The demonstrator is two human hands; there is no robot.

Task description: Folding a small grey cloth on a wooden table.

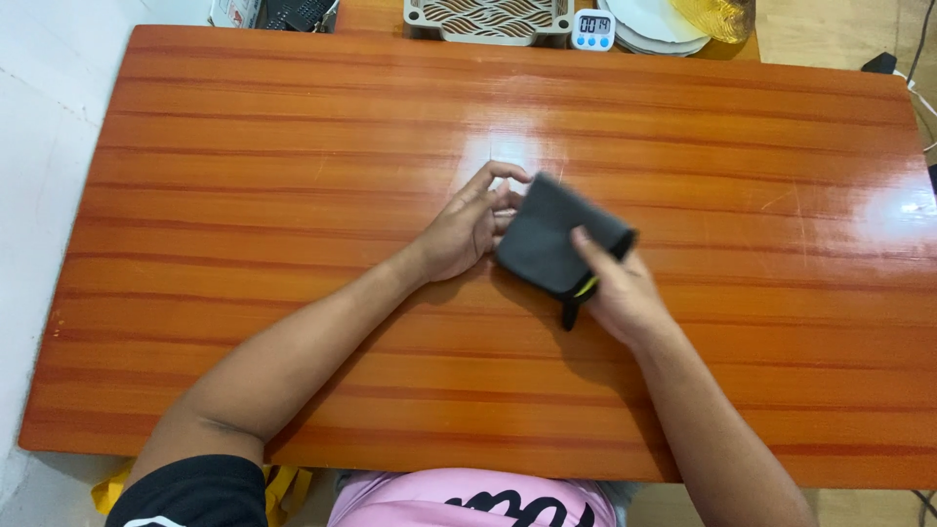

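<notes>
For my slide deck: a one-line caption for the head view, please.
Both hands, left hand and right hand, hold a folded dark cloth over an orange wooden table.

A glossy orange wooden table (293, 146) (striped grain) bears a small white timer (592, 29).

Bright, even light is falling from above, and the glossy orange table (293, 146) is throwing back white glare at its middle and near its right edge. The forearms are casting soft, short shadows toward the person. The picture is staying sharp throughout, with the table's edges bowing slightly outward.
</notes>
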